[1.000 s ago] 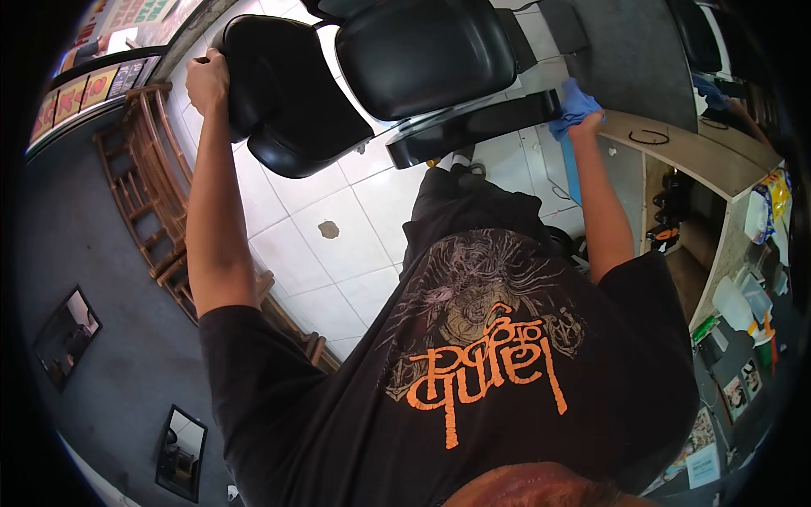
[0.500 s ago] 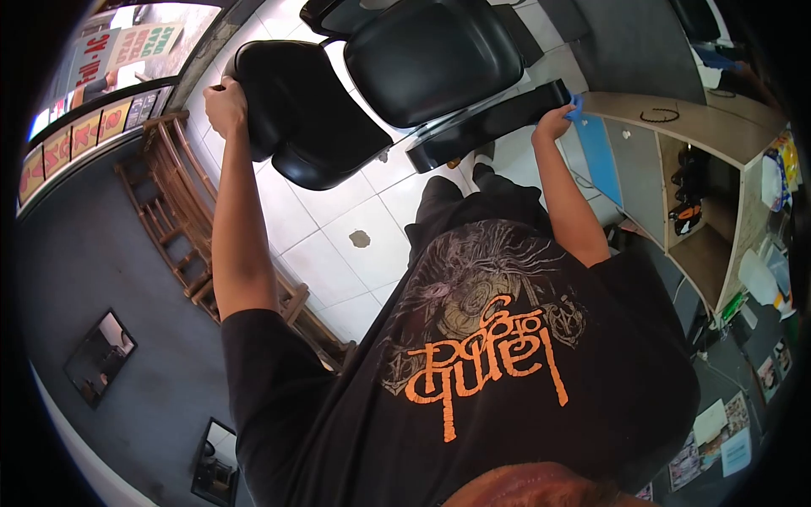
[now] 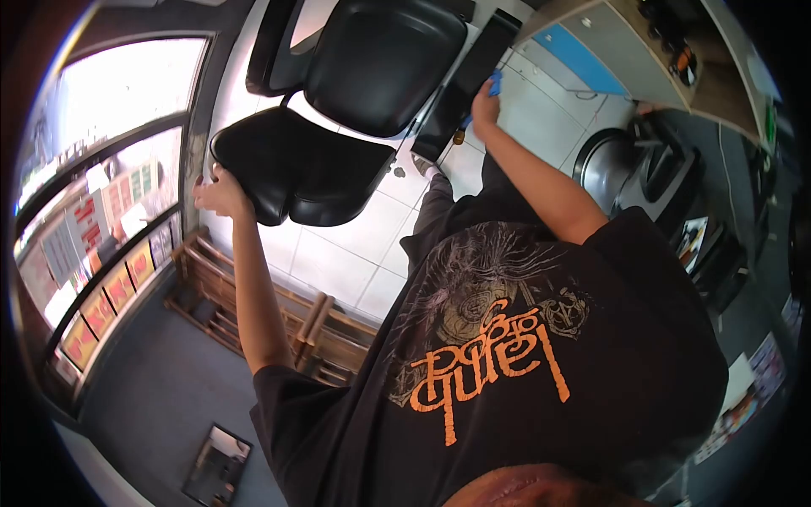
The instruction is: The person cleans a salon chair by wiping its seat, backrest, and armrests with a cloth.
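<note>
A black padded barber chair stands in front of me, its seat (image 3: 384, 68) at the top of the view and its backrest (image 3: 296, 156) closer to me. My left hand (image 3: 223, 194) is at the backrest's left edge, fingers apart and seemingly touching it. On the right, my right hand (image 3: 485, 111) is closed on a blue cloth (image 3: 496, 82), beside the chair's black armrest (image 3: 467, 89). Most of the cloth is hidden in the fingers. The other armrest (image 3: 272, 55) is at the far left of the seat.
Left of me are a bamboo bench (image 3: 245, 291) and a window (image 3: 118, 118). A cabinet (image 3: 608, 42) with a blue door (image 3: 583, 63) stands at upper right. Below it is a dark basin-like object (image 3: 608, 160). White tiles (image 3: 338, 258) cover the floor.
The view has turned, so the chair and bench appear rotated. My left hand's grip on the backrest edge has loosened. My right hand, with the blue cloth, has shifted left in view along the armrest.
</note>
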`<state>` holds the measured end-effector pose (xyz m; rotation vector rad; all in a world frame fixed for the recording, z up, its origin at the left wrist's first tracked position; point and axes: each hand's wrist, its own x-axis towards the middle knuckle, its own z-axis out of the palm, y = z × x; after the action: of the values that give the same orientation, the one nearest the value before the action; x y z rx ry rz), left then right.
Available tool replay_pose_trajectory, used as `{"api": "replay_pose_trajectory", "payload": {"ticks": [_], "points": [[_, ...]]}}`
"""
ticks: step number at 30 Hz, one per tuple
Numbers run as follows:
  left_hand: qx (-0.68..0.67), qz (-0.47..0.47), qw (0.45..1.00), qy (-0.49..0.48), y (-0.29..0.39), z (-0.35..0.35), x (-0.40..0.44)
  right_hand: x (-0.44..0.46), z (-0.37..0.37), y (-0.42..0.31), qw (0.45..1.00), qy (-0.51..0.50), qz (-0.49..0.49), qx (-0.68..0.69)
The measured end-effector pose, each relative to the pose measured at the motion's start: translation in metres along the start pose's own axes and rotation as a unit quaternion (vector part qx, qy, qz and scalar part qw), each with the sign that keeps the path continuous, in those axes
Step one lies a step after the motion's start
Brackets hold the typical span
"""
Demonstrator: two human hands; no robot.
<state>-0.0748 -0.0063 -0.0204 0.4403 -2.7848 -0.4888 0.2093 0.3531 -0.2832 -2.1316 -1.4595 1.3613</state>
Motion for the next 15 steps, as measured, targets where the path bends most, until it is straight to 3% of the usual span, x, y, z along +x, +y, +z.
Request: {"api": "replay_pose_trajectory", "payload": {"ticks": [3,7,8,11,15], "points": [[-0.005,0.111,0.994,-0.007,-0.014,0.001,0.001,-0.062,-0.008,0.04,0.997,-0.07,-0.002,0.012],[-0.036,0.249,0.968,0.004,-0.02,0.004,-0.001,-0.115,-0.022,0.096,0.975,-0.21,0.065,0.017],[-0.038,0.26,0.965,0.004,-0.018,0.004,-0.003,-0.125,-0.028,0.1,0.964,-0.255,0.075,0.021],[-0.066,0.258,0.963,-0.034,-0.023,0.008,0.003,-0.121,-0.038,0.117,0.885,-0.353,0.235,0.194],[-0.082,0.266,0.959,-0.057,-0.018,0.002,-0.003,-0.099,-0.061,0.126,0.872,-0.312,0.256,0.277]]}}
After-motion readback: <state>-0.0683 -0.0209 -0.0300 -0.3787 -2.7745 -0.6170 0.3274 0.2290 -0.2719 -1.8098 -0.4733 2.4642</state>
